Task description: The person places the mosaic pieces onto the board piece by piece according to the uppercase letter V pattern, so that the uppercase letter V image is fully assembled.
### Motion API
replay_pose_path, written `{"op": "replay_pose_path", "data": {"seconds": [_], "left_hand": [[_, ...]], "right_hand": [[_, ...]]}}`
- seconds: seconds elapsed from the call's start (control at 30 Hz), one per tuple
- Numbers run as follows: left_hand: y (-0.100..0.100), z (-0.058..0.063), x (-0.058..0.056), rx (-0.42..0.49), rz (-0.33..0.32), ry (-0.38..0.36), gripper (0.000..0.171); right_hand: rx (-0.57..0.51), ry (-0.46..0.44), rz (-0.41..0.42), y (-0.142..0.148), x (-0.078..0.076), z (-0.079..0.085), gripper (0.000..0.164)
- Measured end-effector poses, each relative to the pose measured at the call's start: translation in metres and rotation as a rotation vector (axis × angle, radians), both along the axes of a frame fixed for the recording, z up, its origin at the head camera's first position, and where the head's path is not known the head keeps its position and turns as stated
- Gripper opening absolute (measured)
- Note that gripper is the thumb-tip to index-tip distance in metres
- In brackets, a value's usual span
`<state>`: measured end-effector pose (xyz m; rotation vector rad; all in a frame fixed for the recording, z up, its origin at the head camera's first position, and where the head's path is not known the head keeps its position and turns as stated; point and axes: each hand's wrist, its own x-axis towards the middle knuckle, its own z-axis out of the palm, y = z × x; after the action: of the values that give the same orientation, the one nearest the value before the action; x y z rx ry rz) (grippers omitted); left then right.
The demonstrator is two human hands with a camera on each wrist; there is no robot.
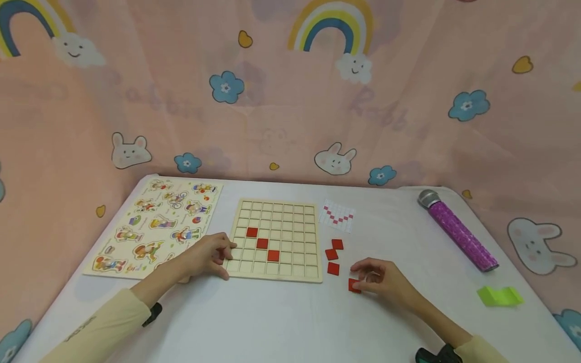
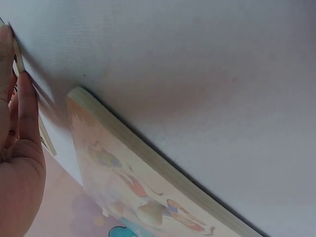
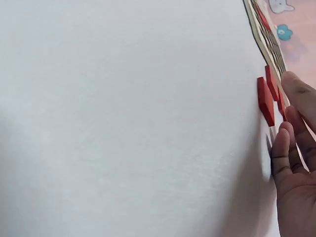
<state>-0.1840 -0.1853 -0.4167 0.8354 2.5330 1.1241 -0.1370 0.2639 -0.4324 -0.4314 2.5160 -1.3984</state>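
On white table [image 1: 277, 322], grips board [image 1: 297, 248] with left fingers [image 1: 222, 243]. Cannot tell grasp of right fingers [image 1: 369, 262] on tile [image 1: 351, 286]: likely light, stiff; pinch by edges.

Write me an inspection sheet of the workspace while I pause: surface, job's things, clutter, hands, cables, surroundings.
Surface: white tabletop, shadows near both arms.
Job's things: grid board with three red tiles in a diagonal; three loose tiles right of it; a fourth at the right hand; pattern card beyond them.
Clutter: picture board at left; purple microphone and green piece at right.
Left hand: touches the grid board's left side; grip unclear.
Right hand: thumb over the fourth tile's edge; grip unclear.
Cables: nothing seen.
Surroundings: pink backdrop printed with rainbows, rabbits and flowers.
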Motion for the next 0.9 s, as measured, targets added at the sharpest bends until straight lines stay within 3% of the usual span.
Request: {"op": "replay_pose_path", "data": {"seconds": [0.23, 0.47, 0.9], "left_hand": [[0.0, 0.002, 0.001, 0.007, 0.002, -0.002, 0.031], [-0.001, 0.0, 0.002, 0.018, 0.013, -0.018, 0.032], [-0.001, -0.001, 0.001, 0.019, 0.023, -0.029, 0.032]], "right_hand": [[0.023, 0.059, 0.012, 0.004, 0.014, -0.005, 0.041], [0.011, 0.099, -0.021, 0.003, 0.02, -0.007, 0.034], [-0.018, -0.019, -0.244, -0.011, 0.01, 0.014, 0.041]]}}
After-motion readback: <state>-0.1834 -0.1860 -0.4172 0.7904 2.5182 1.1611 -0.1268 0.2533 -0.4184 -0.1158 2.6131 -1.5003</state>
